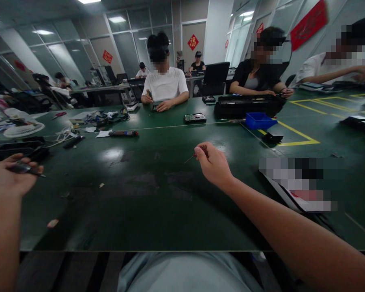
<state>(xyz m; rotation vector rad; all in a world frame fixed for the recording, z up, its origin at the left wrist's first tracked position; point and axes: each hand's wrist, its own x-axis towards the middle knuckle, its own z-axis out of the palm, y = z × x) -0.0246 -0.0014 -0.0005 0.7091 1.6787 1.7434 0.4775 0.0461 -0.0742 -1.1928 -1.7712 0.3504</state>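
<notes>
At the left edge, my left hand (10, 174) is turned palm up with its fingers curled around a dark tool with a thin pointed tip (22, 167); its exact kind is hard to make out. The tip points right, above the table. My right hand (213, 164) is closed around a screwdriver (190, 158), whose thin metal shaft points down and left. Its reddish handle is mostly hidden in my fingers. Both hands are held over the green table (134, 211), well apart from each other.
Ahead lie a circuit-board device (195, 118), an electric screwdriver (123, 133), a blue bin (260, 121) and a long black casing (249, 106). Cables and parts (100, 117) are piled at left. A pixelated flat item (301, 188) lies right. Co-workers sit opposite.
</notes>
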